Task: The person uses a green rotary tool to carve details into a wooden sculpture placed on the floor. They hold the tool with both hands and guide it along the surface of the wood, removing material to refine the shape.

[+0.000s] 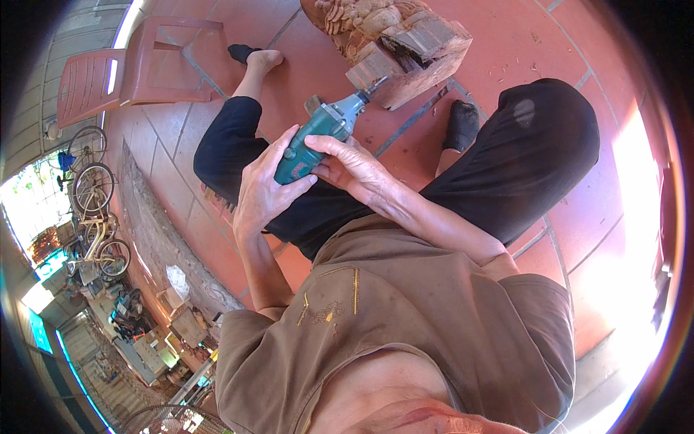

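Observation:
Between my two hands is a green die grinder (303,150) with a grey metal nose, held in front of my lap. My left hand (262,184) wraps around its rear end from the left side. From the right, my right hand (347,168) closes on the body, thumb lying along the top. A thin bit (377,84) sticks out of the nose, right by the near end of a carved wooden block (426,76). Whether the bit touches the wood I cannot tell. The block lies on the floor, with detailed carving at its far end and a dark hollow nearer me.
Red tiles (520,43) cover the floor, with wood chips scattered near the block. A reddish plastic chair (155,65) stands at the far left. Along the left lie a long timber log (163,224), bicycles (94,189) and cluttered tools and boxes. My bent legs flank the block's near side.

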